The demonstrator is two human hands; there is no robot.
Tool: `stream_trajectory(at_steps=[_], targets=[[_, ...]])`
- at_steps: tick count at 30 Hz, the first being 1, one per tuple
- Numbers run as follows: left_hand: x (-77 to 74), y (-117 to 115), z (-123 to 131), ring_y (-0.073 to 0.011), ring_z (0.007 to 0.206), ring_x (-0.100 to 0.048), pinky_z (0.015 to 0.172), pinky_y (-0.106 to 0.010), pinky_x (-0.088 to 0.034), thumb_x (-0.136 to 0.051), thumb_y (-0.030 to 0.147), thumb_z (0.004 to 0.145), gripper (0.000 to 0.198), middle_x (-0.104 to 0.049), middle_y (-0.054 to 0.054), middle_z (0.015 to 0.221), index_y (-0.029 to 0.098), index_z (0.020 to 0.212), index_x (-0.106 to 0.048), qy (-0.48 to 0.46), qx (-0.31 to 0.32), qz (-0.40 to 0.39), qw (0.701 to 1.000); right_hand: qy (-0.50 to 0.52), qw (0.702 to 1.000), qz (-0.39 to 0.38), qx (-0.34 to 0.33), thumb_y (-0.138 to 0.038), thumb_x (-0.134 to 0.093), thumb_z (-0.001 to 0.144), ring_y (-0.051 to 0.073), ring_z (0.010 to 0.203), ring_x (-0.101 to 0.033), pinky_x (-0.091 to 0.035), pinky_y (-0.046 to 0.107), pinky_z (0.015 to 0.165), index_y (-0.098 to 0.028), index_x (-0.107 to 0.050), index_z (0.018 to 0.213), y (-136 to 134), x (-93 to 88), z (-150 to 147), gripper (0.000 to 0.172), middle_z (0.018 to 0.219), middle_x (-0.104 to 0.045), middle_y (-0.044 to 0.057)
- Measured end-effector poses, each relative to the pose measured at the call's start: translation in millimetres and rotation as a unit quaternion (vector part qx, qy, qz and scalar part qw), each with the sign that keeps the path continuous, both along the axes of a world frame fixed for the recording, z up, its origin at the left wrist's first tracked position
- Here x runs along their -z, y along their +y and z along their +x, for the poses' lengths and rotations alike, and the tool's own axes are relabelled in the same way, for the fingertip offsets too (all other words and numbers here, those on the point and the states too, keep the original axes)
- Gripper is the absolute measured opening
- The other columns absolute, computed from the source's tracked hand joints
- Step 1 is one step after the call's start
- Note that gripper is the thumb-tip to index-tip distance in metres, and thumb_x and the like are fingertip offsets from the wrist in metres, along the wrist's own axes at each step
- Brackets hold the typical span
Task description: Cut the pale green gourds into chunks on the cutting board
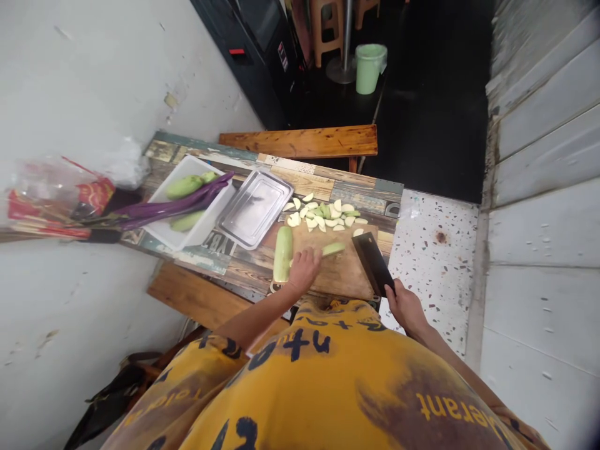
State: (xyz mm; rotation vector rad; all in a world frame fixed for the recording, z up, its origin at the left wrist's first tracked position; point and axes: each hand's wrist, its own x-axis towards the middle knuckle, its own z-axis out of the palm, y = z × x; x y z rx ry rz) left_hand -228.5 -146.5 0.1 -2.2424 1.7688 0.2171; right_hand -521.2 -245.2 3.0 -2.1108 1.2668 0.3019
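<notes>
Head view: slicing appears in hand, partway through. At left, a white tub (209,215) holds green squash (185,186) and long purple eggplants (182,206); a metal tray (262,212) sits beside it. Next, a thick, smooth, pale-green chunk (282,255) lies at the left edge of the cutting board (349,275). The left hand (304,270) has its fingers curled onto a slimmer piece (334,249) on the board; beyond it lie whitish, green-rimmed slices (323,215). Rightmost, the right hand (407,306) grasps a cleaver (372,259), apart from that piece. Another cut would call for tucked fingertips and a steady hold.
</notes>
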Motion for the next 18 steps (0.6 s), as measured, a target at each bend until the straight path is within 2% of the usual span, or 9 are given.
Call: stream_trajectory(at_steps=[3, 9, 11, 14, 18], targets=[[4.0, 12.2, -1.8, -0.0352, 0.118, -0.06, 0.093, -0.049, -0.046, -0.03, 0.012, 0.1, 0.057, -0.051, -0.026, 0.148, 0.017, 0.156, -0.042, 0.021, 0.032, 0.009, 0.999, 0.023, 1.0, -0.006, -0.004, -0.03, -0.034, 0.107, 0.022, 0.073, -0.068, -0.034, 0.028, 0.063, -0.013, -0.053, 0.111, -2.7, -4.3, 6.2, 0.027, 0.082, -0.072, 0.011], [16.7, 28.2, -10.7, -0.0401, 0.123, -0.056, 0.091, -0.054, -0.046, -0.038, 0.022, 0.102, 0.058, -0.044, -0.022, 0.155, 0.036, 0.158, -0.038, 0.035, 0.083, 0.054, 0.994, 0.057, 0.998, -0.004, -0.013, -0.031, -0.033, 0.107, 0.023, 0.079, -0.07, -0.035, 0.027, 0.065, -0.014, -0.053, 0.112, -5.5, -7.1, 8.1, 0.026, 0.086, -0.073, 0.012], [20.1, 29.4, -10.6, -0.0385, 0.118, -0.058, 0.086, -0.05, -0.048, -0.038, 0.025, 0.103, 0.058, -0.046, -0.024, 0.152, 0.036, 0.159, -0.034, 0.027, 0.085, 0.074, 0.993, 0.064, 0.998, 0.003, -0.024, -0.031, -0.032, 0.108, 0.023, 0.08, -0.071, -0.036, 0.028, 0.065, -0.014, -0.052, 0.113, -5.0, -6.4, 8.2, 0.027, 0.087, -0.074, 0.013], [20.8, 34.4, -6.2, -0.0359, 0.11, -0.06, 0.083, -0.048, -0.049, -0.039, 0.031, 0.104, 0.059, -0.056, -0.024, 0.137, 0.032, 0.162, -0.029, 0.012, 0.078, 0.09, 0.993, 0.074, 0.996, 0.006, -0.052, -0.031, -0.03, 0.108, 0.023, 0.081, -0.072, -0.037, 0.028, 0.064, -0.014, -0.052, 0.115, -3.0, -5.3, 11.8, 0.028, 0.089, -0.075, 0.013], [14.5, 43.7, 5.5, -0.0319, 0.104, -0.061, 0.085, -0.045, -0.051, -0.05, 0.038, 0.1, 0.061, -0.06, -0.021, 0.127, 0.025, 0.158, -0.037, 0.013, 0.064, 0.068, 0.996, 0.091, 0.989, -0.01, -0.117, -0.03, -0.027, 0.108, 0.025, 0.08, -0.074, -0.038, 0.03, 0.062, -0.014, -0.051, 0.118, -2.2, -9.6, 25.3, 0.031, 0.088, -0.075, 0.012]])
